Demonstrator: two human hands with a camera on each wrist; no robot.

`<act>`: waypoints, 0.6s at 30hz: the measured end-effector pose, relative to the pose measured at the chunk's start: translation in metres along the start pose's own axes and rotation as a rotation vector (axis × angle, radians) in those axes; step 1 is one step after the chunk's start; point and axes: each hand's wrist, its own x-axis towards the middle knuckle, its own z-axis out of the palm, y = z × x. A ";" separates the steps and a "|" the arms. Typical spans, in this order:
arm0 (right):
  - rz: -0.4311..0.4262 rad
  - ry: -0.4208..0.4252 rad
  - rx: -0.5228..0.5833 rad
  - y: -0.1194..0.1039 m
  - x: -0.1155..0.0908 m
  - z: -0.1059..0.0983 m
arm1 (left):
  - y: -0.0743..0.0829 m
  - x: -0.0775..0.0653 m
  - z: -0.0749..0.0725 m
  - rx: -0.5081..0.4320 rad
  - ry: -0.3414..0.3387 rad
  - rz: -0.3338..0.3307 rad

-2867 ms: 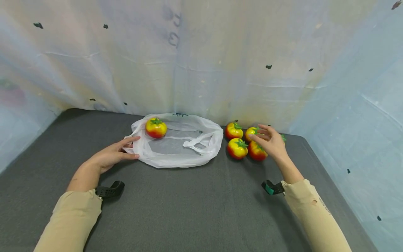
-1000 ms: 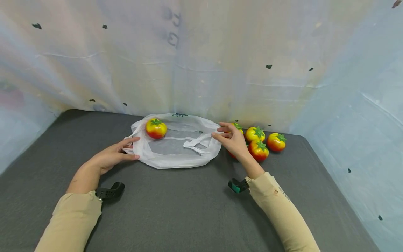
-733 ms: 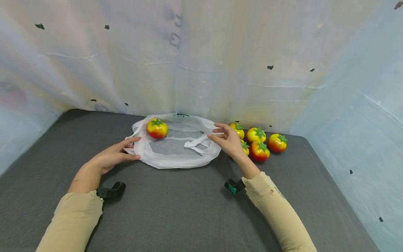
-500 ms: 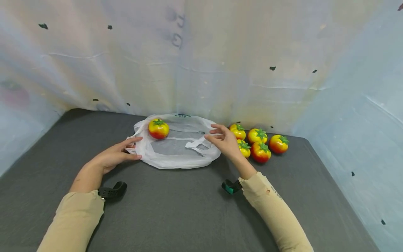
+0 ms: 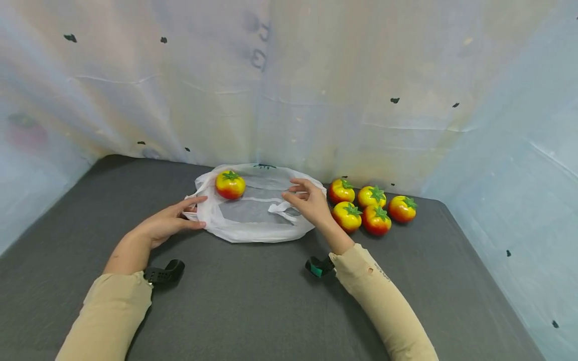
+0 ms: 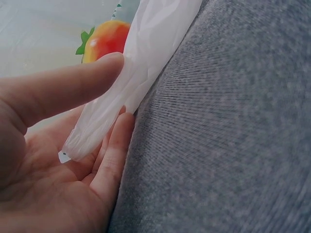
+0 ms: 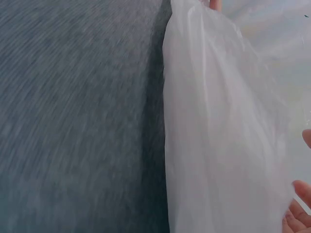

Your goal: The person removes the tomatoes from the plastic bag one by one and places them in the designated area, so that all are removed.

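A white plastic bag (image 5: pixel 253 233) lies on the table with its mouth spread wide. One red-and-yellow tomato (image 5: pixel 230 184) with a green leafy top sits at the left inside its mouth. My left hand (image 5: pixel 169 220) holds the bag's left edge; in the left wrist view the thumb lies on the white film (image 6: pixel 146 53) and the fingers are behind it. My right hand (image 5: pixel 309 203) hovers over the bag's right part near the loose handle (image 5: pixel 282 209), its fingers bent, apart and holding nothing. In the right wrist view the bag's side hides much of that hand.
Several more tomatoes (image 5: pixel 376 220) stand grouped on the dark grey table (image 5: pixel 253 301), right of the bag. Pale plastic sheeting (image 5: pixel 298 90) hangs behind the table and along both sides.
My right hand has moved left from above the tomatoes to over the bag, uncovering the group. The left hand stays on the bag's edge. The view has shifted slightly.
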 end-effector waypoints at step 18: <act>0.095 -0.016 0.145 -0.018 0.016 0.040 | 0.002 -0.002 0.002 -0.001 0.017 -0.002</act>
